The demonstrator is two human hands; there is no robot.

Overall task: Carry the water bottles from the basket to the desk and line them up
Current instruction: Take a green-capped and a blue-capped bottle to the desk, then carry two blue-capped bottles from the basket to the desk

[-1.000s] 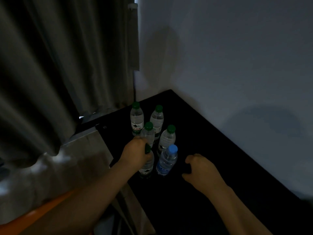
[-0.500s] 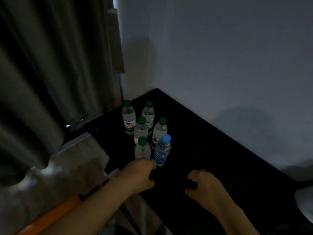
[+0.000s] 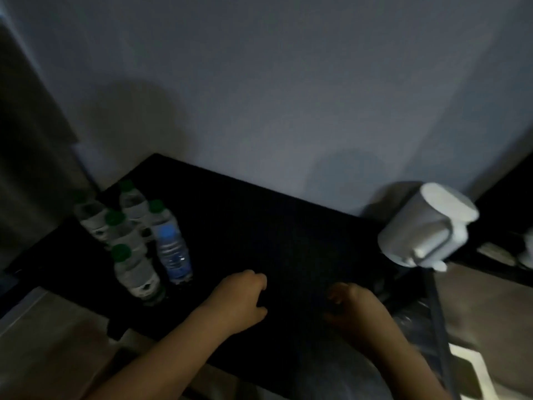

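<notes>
Several clear water bottles stand in two rows on the left end of the black desk (image 3: pixel 282 235). Most have green caps; the nearest green-capped bottle (image 3: pixel 134 272) stands at the front. A blue-capped bottle (image 3: pixel 173 252) with a blue label stands beside it. My left hand (image 3: pixel 239 301) hovers over the desk to the right of the bottles, fingers loosely curled, holding nothing. My right hand (image 3: pixel 353 310) is further right, also loosely curled and empty. The basket is not clearly in view.
A white electric kettle (image 3: pixel 427 226) sits at the desk's right end, against the grey wall (image 3: pixel 288 96). A dark curtain (image 3: pixel 26 140) hangs at the left. A dark metal frame (image 3: pixel 438 321) runs down at the right, with pale floor beyond.
My left hand let go of the nearest green-capped bottle and drew back to the right. The view swung right, bringing the kettle into sight. Both hands moved right.
</notes>
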